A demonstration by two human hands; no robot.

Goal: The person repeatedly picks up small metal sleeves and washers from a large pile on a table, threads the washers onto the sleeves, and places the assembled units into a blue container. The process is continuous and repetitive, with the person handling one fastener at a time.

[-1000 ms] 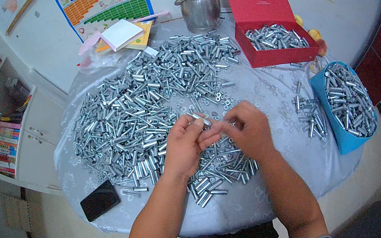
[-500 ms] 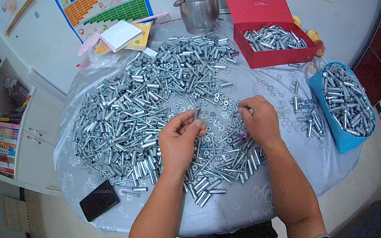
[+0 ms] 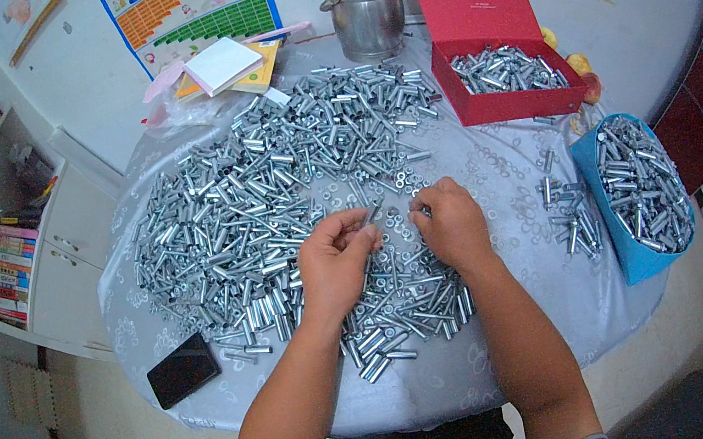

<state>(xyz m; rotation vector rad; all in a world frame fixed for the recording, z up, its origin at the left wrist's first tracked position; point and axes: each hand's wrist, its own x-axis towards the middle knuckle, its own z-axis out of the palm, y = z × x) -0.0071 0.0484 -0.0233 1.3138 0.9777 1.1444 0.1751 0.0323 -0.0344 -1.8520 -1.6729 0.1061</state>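
My left hand [image 3: 335,250] is closed in a pinch on a thin metal bolt [image 3: 374,212], whose end sticks out past the fingertips toward the right. Just across from it, my right hand [image 3: 452,219] has its thumb and fingers pressed together; whatever they hold is too small or hidden to make out. Both hands hover above the middle of a wide pile of metal bolts and sleeves [image 3: 211,215]. Loose nuts and washers [image 3: 397,223] lie between and under the hands. More sleeves and bolts [image 3: 382,345] lie nearer to me, between my forearms.
A red box [image 3: 518,103] of metal parts stands open at the back right. At right are a blue fabric bin [image 3: 620,240] full of bolts and a small heap [image 3: 572,215]. A phone [image 3: 183,370] lies front left; a steel pot [image 3: 370,16] and notebooks [image 3: 221,64] stand behind.
My right hand has moved left, closer to my left hand. The left hand has shifted slightly right, and the bolt in it now leans further to the right.
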